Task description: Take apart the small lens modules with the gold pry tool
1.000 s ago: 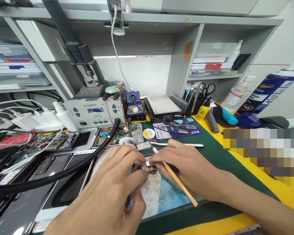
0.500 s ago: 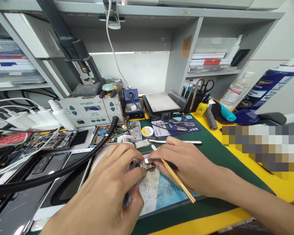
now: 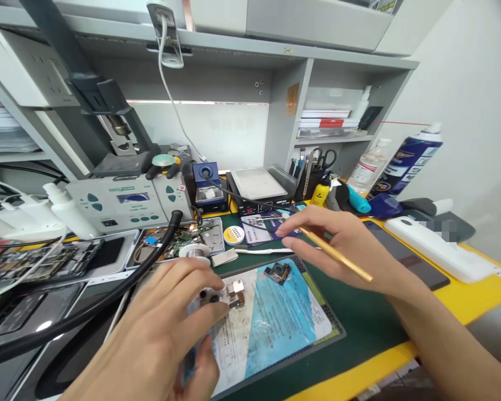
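**Cluttered repair tabletop, both hands over the work mat**

Grey shelving backs a green and yellow tabletop (image 3: 361, 312) crowded with tools; at its middle our left hand (image 3: 162, 334) presses down on a small device (image 3: 211, 328) lying on the work mat (image 3: 275, 323), with the thumb and fingers (image 3: 200, 278) closed on its edges beside a small metal part (image 3: 236, 292) seated at its upper end; our right hand (image 3: 342, 245) is raised above the mat, its fingers pinched together on a gold-coloured tool (image 3: 338, 255), whose tip points left and whose shaft runs back and down to the right; between the two hands a small black camera module (image 3: 278, 272) lies loose on the mat, apart from the device; just beyond the mat lie a white spudger (image 3: 267, 252), a round solder tin (image 3: 234, 235) and a tray of circuit boards (image 3: 179, 239); a thick black hose (image 3: 108, 301) crosses from the left up to the grey rework station (image 3: 129, 199); farther right stand a holder with scissors (image 3: 323, 161) and a blue spray can (image 3: 404, 161), and a white phone (image 3: 438, 250) rests on the yellow edge.
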`<state>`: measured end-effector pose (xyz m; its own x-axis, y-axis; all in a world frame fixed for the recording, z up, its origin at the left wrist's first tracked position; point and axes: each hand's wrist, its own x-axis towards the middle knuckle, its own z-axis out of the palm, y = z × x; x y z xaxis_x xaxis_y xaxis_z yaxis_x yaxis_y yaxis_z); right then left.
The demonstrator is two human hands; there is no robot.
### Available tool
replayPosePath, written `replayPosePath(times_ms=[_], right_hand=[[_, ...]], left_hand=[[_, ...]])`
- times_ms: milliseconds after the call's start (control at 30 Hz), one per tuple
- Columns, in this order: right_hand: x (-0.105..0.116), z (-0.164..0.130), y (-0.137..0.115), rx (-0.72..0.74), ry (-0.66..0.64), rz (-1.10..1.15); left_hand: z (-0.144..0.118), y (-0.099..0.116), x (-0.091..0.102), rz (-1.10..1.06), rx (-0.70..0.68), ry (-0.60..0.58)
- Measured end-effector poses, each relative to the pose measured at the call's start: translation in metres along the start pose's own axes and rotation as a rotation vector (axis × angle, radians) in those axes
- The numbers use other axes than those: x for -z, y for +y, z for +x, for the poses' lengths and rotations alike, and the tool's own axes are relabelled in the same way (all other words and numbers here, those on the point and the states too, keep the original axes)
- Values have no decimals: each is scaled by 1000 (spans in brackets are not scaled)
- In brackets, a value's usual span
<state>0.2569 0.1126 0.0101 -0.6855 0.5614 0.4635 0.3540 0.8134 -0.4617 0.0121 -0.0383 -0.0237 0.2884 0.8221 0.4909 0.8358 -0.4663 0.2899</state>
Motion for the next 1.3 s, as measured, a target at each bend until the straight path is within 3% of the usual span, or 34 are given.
replayPosePath(times_ms=[133, 233, 367, 500, 800, 1000, 1300], right_hand=[[19, -2, 3, -86, -179, 80], [11, -4, 0, -36, -254, 11], [-6, -6, -5, -20, -319, -201], [-13, -7, -7, -7, -342, -275], [-12, -10, -12, -42, -384, -192], [-25, -14, -28, 71, -302, 48], [-44, -25, -41, 164, -407, 63]], left_hand=[[0, -7, -3, 52, -88, 2], [0, -11, -3, 60, -144, 1], [1, -6, -1, 33, -58, -2], [1, 1, 2, 37, -3, -14], [-1, -4, 2, 13, -12, 4], [1, 3, 1, 40, 3, 8], [5, 9, 0, 6, -22, -36]])
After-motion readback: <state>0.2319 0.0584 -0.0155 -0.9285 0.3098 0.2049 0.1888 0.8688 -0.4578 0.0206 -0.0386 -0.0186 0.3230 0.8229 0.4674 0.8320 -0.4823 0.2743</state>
